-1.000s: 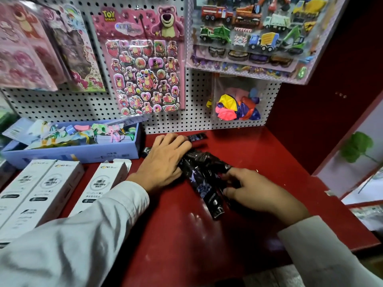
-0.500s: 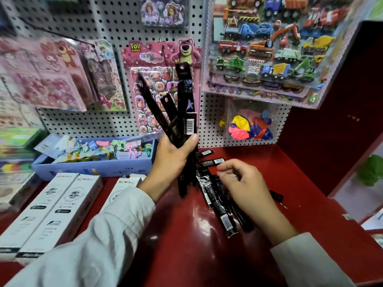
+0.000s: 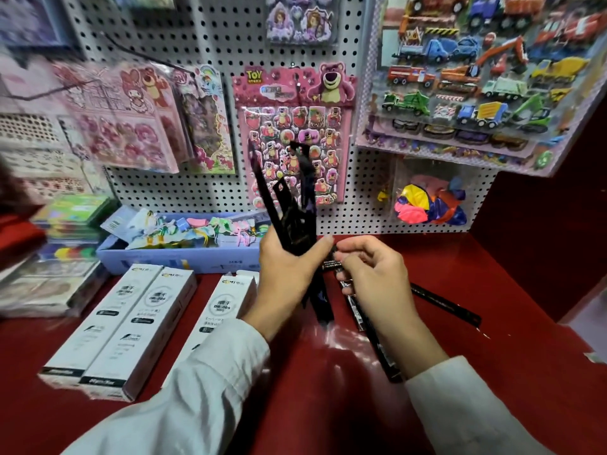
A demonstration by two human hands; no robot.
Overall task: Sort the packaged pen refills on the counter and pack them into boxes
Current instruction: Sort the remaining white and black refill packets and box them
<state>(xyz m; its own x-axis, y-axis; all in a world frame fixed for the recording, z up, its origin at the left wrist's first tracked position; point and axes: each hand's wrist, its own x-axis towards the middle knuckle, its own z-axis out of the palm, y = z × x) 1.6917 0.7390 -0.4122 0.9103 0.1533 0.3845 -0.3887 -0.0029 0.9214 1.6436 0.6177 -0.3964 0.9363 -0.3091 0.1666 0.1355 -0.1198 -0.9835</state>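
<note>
Our left hand [image 3: 289,267] grips an upright refill bunch [image 3: 292,211] at 12 o'clock; right hand [image 3: 368,274] pinches one refill [image 3: 331,265] beside it. More refills [image 3: 443,303] on table [image 3: 328,389] at 3 o'clock, boxes [image 3: 131,323] at 9.
</note>
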